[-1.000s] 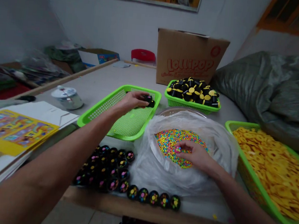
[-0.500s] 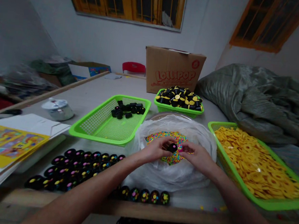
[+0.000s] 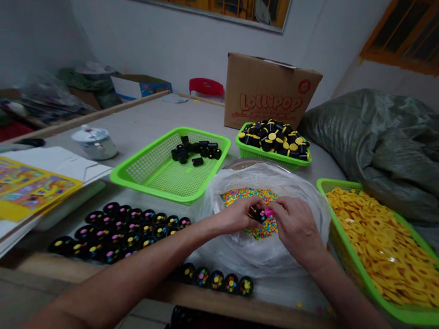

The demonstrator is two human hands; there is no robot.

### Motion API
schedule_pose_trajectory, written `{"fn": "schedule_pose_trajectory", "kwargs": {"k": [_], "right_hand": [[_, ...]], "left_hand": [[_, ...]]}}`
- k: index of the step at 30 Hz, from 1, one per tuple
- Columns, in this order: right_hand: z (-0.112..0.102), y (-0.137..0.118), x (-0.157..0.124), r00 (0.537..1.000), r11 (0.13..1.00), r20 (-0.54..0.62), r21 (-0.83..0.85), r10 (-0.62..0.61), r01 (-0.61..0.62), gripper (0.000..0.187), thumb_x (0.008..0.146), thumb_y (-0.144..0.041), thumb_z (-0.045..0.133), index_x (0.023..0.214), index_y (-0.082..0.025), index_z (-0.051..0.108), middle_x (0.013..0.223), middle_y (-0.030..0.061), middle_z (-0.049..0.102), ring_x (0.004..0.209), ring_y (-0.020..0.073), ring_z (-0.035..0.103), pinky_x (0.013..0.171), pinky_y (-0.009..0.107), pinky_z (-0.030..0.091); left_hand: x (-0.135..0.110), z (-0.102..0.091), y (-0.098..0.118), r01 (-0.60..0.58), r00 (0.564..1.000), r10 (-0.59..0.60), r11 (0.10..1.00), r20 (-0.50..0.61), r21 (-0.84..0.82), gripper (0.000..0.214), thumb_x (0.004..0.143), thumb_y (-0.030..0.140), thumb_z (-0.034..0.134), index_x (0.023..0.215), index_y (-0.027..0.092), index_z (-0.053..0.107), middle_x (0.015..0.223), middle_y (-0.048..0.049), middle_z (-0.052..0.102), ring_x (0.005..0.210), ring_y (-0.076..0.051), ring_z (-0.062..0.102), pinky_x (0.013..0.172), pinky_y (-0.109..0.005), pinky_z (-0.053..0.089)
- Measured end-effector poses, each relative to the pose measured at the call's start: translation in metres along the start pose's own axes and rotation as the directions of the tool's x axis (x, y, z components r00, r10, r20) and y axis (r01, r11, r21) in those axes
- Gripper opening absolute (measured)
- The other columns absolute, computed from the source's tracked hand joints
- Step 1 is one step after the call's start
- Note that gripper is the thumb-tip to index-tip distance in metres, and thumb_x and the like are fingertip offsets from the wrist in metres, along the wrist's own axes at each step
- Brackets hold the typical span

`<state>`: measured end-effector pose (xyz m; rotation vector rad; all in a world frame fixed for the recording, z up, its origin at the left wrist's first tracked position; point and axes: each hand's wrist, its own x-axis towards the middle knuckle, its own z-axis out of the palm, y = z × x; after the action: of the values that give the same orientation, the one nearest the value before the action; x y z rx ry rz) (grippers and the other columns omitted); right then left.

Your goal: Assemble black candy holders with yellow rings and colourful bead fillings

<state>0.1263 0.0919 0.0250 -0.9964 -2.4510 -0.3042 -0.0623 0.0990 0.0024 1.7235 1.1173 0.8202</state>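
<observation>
My left hand [image 3: 236, 216] pinches a small black cup [image 3: 257, 214] over a plastic-lined bowl of coloured candy beads [image 3: 240, 195]. My right hand [image 3: 297, 228] meets it from the right, fingers pinched on a pink piece [image 3: 269, 212] at the cup's mouth. Several filled black cups [image 3: 129, 227] stand in rows on the table in front of the bowl. A single row of them [image 3: 217, 280] lines the table edge. Behind lies a green tray [image 3: 153, 171] with several empty black cups [image 3: 195, 150].
At the right stands a green tray of yellow rings [image 3: 385, 243]. A green basket of black-and-yellow caps [image 3: 273, 138] sits before a Lollipop cardboard box [image 3: 269, 94]. Printed yellow sheets [image 3: 13, 187] and a lidded tub [image 3: 94, 142] are at the left. A grey-green sack [image 3: 398, 139] lies at the right.
My left hand left the green tray with a black cup and came to the candy bowl. My right hand rose from the beads to meet it, pinching a pink piece.
</observation>
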Motion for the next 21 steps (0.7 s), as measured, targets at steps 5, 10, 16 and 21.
{"fn": "schedule_pose_trajectory", "kwargs": {"k": [5, 10, 16, 21], "right_hand": [[0.0017, 0.0003, 0.0001, 0.999, 0.999, -0.019, -0.019, -0.038, 0.037, 0.025, 0.089, -0.015, 0.046, 0.108, -0.019, 0.062, 0.101, 0.0086, 0.062, 0.093, 0.0224, 0.050, 0.084, 0.036, 0.038], [0.0034, -0.0007, -0.0008, 0.997, 0.997, -0.055, -0.048, -0.060, 0.057, 0.028, 0.088, -0.013, 0.047, 0.110, -0.019, 0.062, 0.101, 0.0088, 0.062, 0.092, 0.0224, 0.051, 0.084, 0.036, 0.038], [0.0055, -0.0002, -0.0044, 0.996, 0.999, -0.073, -0.010, -0.054, 0.053, 0.033, 0.086, -0.009, 0.046, 0.112, -0.020, 0.061, 0.102, 0.0091, 0.062, 0.094, 0.0220, 0.051, 0.083, 0.036, 0.040], [0.0075, -0.0017, -0.0072, 0.993, 0.998, -0.103, -0.004, -0.058, 0.058, 0.035, 0.085, -0.007, 0.045, 0.112, -0.021, 0.061, 0.101, 0.0092, 0.061, 0.094, 0.0222, 0.052, 0.083, 0.037, 0.041]], "left_hand": [[0.0002, -0.0008, -0.0019, -0.054, 0.999, 0.053, 0.998, 0.012, 0.045, 0.034, 0.060, 0.006, 0.065, 0.091, 0.018, 0.057, 0.085, 0.0010, 0.061, 0.081, -0.017, 0.058, 0.074, -0.028, 0.047], [0.0003, -0.0001, -0.0032, -0.058, 0.998, 0.059, 0.995, -0.004, 0.077, 0.034, 0.060, 0.008, 0.066, 0.091, 0.018, 0.056, 0.086, 0.0004, 0.061, 0.081, -0.017, 0.057, 0.074, -0.028, 0.046], [0.0001, -0.0002, -0.0060, -0.093, 0.996, 0.094, 0.991, -0.002, 0.091, 0.031, 0.060, 0.003, 0.060, 0.087, 0.017, 0.055, 0.079, 0.0020, 0.059, 0.076, -0.016, 0.056, 0.067, -0.025, 0.044], [-0.0014, 0.0009, -0.0030, -0.102, 0.995, 0.104, 0.981, -0.007, 0.167, 0.031, 0.060, 0.003, 0.059, 0.087, 0.018, 0.056, 0.080, 0.0014, 0.060, 0.078, -0.017, 0.057, 0.068, -0.026, 0.045]]}}
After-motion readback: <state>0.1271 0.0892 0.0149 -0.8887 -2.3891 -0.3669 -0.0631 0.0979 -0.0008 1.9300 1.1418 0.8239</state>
